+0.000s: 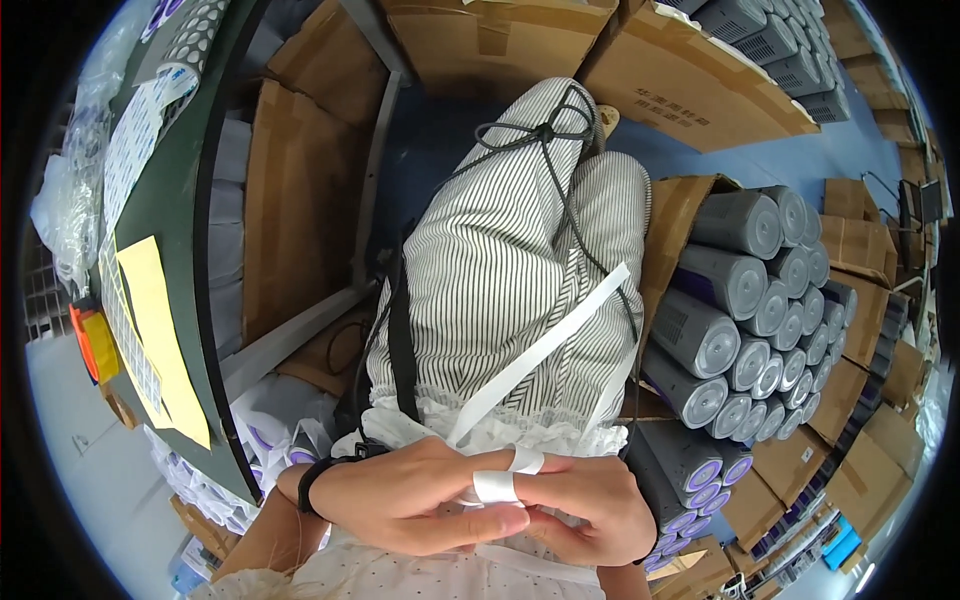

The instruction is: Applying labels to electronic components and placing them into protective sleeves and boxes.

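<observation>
My left hand and my right hand meet in front of my waist, fingers closed together. Between them they grip a flat white ribbon, which passes round the fingers where the hands touch. One long white end slants up across my striped trousers, and a shorter one hangs beside it. Part of the fingertips is hidden behind the hands. A black band circles my left wrist. Dark cords tied in a bow lie over my knees.
A green-topped table with yellow sheets stands at my left. At my right, grey cylinders lie stacked by an open carton. Cardboard boxes stand ahead, and a grey table leg is near my left knee.
</observation>
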Tool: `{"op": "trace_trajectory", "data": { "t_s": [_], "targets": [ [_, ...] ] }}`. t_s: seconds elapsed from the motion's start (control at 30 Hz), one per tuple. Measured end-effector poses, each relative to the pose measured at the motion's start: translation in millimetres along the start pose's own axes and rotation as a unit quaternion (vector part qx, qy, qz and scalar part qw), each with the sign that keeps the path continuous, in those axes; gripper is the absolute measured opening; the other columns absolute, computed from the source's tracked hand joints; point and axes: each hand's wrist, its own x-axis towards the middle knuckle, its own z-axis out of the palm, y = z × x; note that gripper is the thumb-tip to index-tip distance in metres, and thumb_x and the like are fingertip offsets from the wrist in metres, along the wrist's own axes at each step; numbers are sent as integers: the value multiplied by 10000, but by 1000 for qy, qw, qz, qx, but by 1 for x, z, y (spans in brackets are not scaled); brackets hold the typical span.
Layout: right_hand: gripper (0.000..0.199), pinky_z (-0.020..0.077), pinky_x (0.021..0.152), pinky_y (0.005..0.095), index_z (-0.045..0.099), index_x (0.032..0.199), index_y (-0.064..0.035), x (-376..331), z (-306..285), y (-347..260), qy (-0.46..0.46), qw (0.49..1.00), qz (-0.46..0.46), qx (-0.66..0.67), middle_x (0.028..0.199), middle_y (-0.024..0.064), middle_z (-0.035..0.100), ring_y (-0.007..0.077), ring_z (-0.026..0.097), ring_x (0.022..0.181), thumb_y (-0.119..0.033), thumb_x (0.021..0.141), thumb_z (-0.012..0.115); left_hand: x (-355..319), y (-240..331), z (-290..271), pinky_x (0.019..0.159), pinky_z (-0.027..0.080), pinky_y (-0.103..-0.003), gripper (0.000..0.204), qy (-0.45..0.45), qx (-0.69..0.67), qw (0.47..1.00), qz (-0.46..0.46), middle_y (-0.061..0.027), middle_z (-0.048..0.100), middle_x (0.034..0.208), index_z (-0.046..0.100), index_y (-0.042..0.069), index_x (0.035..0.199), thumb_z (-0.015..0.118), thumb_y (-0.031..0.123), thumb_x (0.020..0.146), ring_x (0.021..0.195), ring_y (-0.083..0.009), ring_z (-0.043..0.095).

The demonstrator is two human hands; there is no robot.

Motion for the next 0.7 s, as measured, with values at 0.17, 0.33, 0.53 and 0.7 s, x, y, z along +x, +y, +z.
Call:
{"op": "trace_trajectory", "data": {
  "t_s": [0.17, 0.33, 0.53, 0.7],
  "targets": [
    [499, 519, 595, 284, 578, 1159, 1, -5, 13, 1, 40, 999, -16, 1, 833, 129, 691, 212, 689, 704, -39, 716, 803, -1, -6, -2, 440, 439, -283, 291, -6, -15, 1000, 25, -48, 581, 579, 539, 21, 1144, 418, 260, 1031, 488, -160, 611],
    [609, 518, 642, 284, 535, 1157, 4, -14, 32, 8, 142, 985, 0, 98, 844, 143, 716, 194, 709, 776, -8, 641, 858, 3, -7, -5, 452, 441, -305, 274, -16, 19, 999, -24, -61, 579, 587, 598, 38, 1066, 453, 266, 1019, 496, -212, 604],
    [723, 517, 632, 288, 442, 1216, -1, -24, 15, 12, 13, 997, -29, -75, 886, 142, 705, 217, 706, 791, -59, 643, 879, 7, -8, -4, 477, 434, -340, 256, -15, 123, 992, 40, -91, 592, 623, 631, 32, 1058, 493, 241, 1003, 524, -245, 596],
    [869, 528, 688, 302, 322, 1324, 17, -32, 29, 2, 134, 990, 28, -20, 857, 126, 677, 212, 683, 765, -26, 647, 865, 2, -10, -7, 484, 437, -330, 213, -20, 24, 999, -10, -72, 613, 670, 627, -1, 1014, 539, 190, 977, 544, -224, 610]
  ]
}}
